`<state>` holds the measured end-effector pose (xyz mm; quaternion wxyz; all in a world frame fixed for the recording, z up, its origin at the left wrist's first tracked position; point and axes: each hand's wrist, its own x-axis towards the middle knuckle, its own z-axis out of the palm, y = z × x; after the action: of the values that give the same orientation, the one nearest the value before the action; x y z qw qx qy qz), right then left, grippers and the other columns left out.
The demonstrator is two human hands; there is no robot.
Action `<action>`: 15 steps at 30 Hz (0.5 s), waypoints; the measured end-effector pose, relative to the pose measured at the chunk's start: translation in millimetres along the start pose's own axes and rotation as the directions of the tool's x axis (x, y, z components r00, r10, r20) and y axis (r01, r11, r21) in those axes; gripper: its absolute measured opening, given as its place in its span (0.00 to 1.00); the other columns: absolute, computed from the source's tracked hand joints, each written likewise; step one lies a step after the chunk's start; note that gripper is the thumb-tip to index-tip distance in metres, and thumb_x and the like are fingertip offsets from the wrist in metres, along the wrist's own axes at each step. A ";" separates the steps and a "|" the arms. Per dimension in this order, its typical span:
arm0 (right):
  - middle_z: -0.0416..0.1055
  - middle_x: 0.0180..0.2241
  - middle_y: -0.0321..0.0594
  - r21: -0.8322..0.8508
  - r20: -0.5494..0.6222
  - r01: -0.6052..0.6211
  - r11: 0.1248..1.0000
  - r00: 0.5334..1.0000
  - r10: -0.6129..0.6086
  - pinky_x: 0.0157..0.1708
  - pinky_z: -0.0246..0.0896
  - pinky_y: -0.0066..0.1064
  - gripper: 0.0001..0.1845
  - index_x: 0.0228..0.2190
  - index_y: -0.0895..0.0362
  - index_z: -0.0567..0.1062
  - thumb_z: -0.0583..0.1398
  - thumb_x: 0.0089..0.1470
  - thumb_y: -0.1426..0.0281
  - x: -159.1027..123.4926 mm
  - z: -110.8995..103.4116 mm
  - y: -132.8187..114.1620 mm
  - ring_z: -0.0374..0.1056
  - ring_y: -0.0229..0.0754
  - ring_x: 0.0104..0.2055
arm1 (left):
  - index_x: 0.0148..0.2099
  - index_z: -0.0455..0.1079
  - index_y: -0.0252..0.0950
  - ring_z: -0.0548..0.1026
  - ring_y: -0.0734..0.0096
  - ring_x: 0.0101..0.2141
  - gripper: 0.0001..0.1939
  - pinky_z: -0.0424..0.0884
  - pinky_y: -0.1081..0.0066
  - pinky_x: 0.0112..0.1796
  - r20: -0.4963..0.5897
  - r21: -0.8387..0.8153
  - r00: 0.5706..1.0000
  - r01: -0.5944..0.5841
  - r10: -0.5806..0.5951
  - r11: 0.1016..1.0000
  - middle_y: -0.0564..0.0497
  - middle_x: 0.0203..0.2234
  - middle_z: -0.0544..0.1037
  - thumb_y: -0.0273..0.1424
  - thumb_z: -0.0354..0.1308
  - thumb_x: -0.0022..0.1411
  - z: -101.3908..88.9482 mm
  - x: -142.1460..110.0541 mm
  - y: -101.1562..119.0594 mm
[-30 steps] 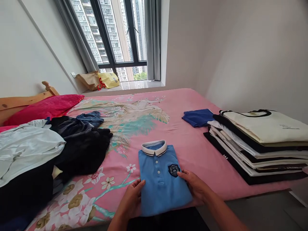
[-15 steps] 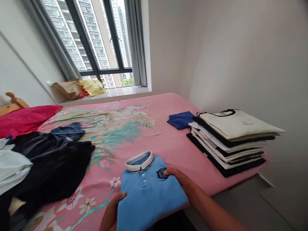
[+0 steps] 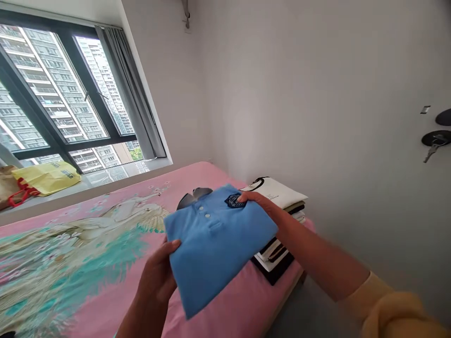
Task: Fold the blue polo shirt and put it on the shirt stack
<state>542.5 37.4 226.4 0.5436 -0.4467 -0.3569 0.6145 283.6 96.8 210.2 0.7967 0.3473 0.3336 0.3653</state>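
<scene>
A folded light blue polo shirt (image 3: 214,244) with a dark badge and white buttons is held up above the bed, tilted. My left hand (image 3: 158,272) grips its left edge, thumb on top and fingers underneath. At the upper right side, my right hand (image 3: 253,199) pinches the shirt with its thumb on the badge; its other fingers are hidden below. Just behind the shirt, partly covered by it, stands a stack of folded clothes (image 3: 278,192) with a white shirt on top.
The bed has a pink sheet (image 3: 197,173) with a bird and flower print. A yellow bag (image 3: 49,177) rests on the window sill (image 3: 105,174) at left. On the right, a key (image 3: 431,151) hangs from a lock near the wall (image 3: 317,94).
My view has swung right. The polo shirt has been lifted off toward the stack and tilted, held in both hands. The pile of dark clothes at left has left the view.
</scene>
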 end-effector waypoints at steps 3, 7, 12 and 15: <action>0.73 0.37 0.44 -0.074 -0.015 0.115 0.991 0.993 -0.116 0.47 0.63 0.37 0.16 0.36 0.61 0.72 0.54 0.43 0.67 -11.0 -49.1 -59.5 0.68 0.48 0.46 | 0.51 0.64 0.36 0.73 0.73 0.23 0.26 0.74 0.71 0.28 0.205 -0.003 0.974 -0.099 0.098 0.995 0.53 0.27 0.75 0.20 0.55 0.46 74.8 45.4 11.2; 0.73 0.39 0.47 -0.081 -0.067 0.219 0.972 0.972 -0.225 0.46 0.64 0.40 0.17 0.37 0.63 0.72 0.56 0.44 0.68 -13.5 -116.4 -95.9 0.68 0.50 0.45 | 0.50 0.64 0.40 0.71 0.76 0.25 0.26 0.71 0.76 0.26 0.396 0.035 0.905 -0.182 0.153 0.983 0.53 0.31 0.73 0.21 0.57 0.47 141.2 97.8 1.4; 0.74 0.41 0.44 -0.114 -0.061 0.062 0.992 0.996 -0.069 0.43 0.65 0.39 0.25 0.45 0.60 0.70 0.58 0.41 0.72 2.9 -205.8 -66.4 0.71 0.45 0.39 | 0.50 0.62 0.42 0.68 0.79 0.21 0.27 0.71 0.74 0.24 0.297 0.266 0.955 -0.069 -0.013 0.961 0.56 0.25 0.69 0.23 0.60 0.46 158.1 150.0 -56.4; 0.73 0.42 0.44 -0.157 -0.097 -0.036 0.987 0.995 0.021 0.44 0.64 0.36 0.25 0.46 0.59 0.70 0.61 0.43 0.70 5.1 -239.7 -37.3 0.71 0.42 0.40 | 0.50 0.62 0.41 0.68 0.78 0.20 0.25 0.72 0.71 0.25 0.158 0.391 0.981 0.044 -0.115 0.919 0.56 0.23 0.68 0.31 0.63 0.49 144.3 162.3 -88.8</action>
<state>780.1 36.9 177.1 0.5138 -0.5221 -0.3720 0.5701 510.9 140.5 171.7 0.7534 0.5145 0.3406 0.2273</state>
